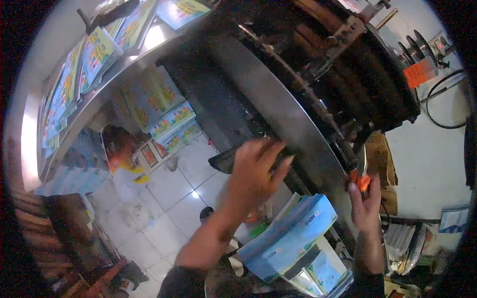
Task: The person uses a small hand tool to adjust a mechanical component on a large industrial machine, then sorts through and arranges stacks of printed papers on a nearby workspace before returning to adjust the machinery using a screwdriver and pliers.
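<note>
White tiles [179, 211] floor the workroom, beside a dark machine [380, 74]. Your right hand [366, 206] grips an orange-handled tool [364, 182] at the machine's near end, its metal part pointing away from you. Your left hand [258, 169] is open, fingers loosely bent. Blue booklets [290, 243] stand stacked between your forearms.

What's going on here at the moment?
A person is working with bare hands beside dark machinery. The right hand grips an orange-handled item at the machinery's lower edge; its exact type is unclear. The left hand appears empty, fingers parted; whether it touches anything beneath is hard to tell. A stack of blue booklets sits below, between the forearms, and more printed booklets lie on the metal ledge at upper left.
</note>
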